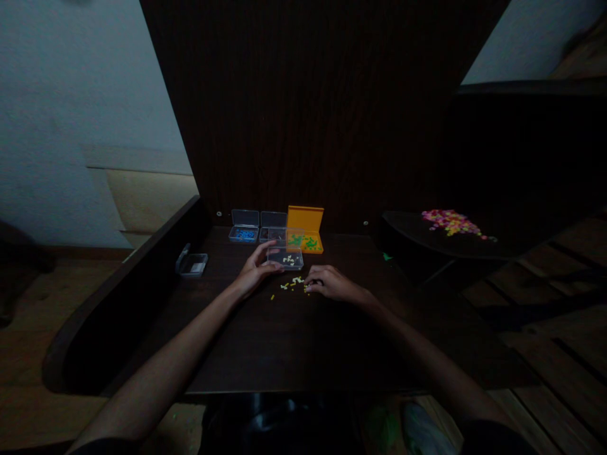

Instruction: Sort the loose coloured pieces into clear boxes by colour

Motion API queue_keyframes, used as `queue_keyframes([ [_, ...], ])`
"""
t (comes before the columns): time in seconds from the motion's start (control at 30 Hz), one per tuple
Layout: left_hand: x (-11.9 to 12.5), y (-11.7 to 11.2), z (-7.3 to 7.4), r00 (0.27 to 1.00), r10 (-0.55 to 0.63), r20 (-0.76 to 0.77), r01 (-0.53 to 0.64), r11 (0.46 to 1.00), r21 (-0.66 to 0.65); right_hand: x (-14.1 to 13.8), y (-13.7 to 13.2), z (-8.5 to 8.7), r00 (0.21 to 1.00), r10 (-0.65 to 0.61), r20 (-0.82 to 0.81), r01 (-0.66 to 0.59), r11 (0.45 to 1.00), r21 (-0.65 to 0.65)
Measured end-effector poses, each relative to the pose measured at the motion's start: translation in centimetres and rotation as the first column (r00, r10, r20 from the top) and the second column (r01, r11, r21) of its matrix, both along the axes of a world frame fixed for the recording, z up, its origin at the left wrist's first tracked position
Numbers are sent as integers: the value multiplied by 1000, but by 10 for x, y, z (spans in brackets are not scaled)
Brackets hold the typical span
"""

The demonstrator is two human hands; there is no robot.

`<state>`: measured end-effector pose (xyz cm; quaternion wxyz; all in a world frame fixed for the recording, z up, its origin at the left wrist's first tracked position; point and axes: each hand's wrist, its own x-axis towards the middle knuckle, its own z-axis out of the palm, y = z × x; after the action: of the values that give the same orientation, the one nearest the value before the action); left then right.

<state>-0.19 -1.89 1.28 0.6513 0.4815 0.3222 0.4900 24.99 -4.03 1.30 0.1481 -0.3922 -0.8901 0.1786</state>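
Observation:
My left hand (257, 270) is closed on the left side of a clear plastic box (298, 265), its lid raised at the back. Several small cream pieces (288, 260) lie in that box. In front of it, a loose scatter of yellow and whitish pieces (293, 283) is spread on the dark wooden table (284, 347). My right hand (332, 282) is at the right edge of the scatter, thumb and fingertips pinched together low over the table. Whatever is between those fingertips is too small to make out.
Behind stand an open clear box (244, 235) of blue pieces, another clear box (265, 234) of dark pieces and an orange box (306, 220) with green pieces. A small clear box (193, 265) sits left. Colourful pieces (453, 223) are heaped on a right-hand ledge (403, 230).

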Motion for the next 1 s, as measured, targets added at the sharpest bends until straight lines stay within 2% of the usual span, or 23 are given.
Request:
queue_keyframes([
  [0.33,0,-2,2,1000,3,-8,-3,1000,-2,1,-6,-12,997,-6,-81,13,996,93],
  [0.57,1,-1,1,1000,5,4,-5,1000,-13,-1,-15,-10,999,-48,10,46,990,136],
  [0.8,2,-1,2,1000,10,-1,-10,1000,-22,-5,-20,1,990,-62,123,42,986,159],
  [1.0,2,0,-1,1000,8,4,-8,1000,-29,-7,-13,27,991,-56,-124,80,977,197],
])
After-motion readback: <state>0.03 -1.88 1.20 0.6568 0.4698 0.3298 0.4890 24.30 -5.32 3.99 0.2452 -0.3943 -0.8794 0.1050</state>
